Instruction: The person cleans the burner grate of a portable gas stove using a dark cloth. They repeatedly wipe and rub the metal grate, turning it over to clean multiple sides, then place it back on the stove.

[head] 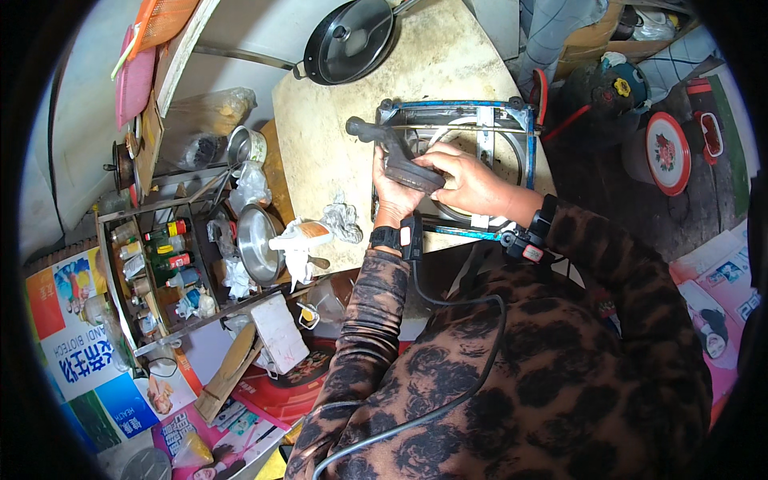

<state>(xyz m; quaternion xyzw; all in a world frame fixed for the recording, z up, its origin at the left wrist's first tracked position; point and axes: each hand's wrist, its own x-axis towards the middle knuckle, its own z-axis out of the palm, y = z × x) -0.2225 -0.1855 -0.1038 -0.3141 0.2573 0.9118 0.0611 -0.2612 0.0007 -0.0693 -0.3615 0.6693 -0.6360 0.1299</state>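
Both hands hold a dark, grimy gas-stove burner, its round head low and its narrow tube pointing up and left. My left hand supports it from below and the left side. With the thumb and fingers, my right hand grips the round head from the right. Beneath the hands lies an open stove frame with blue edges, its metal ring and crossbars showing. Part of the frame is hidden behind my hands and forearms.
A lidded black pan stands at the table's far edge. Left of the frame are a crumpled cloth and a white bottle. A steel bowl and a rack of bottles stand further left. A gas cylinder is at right.
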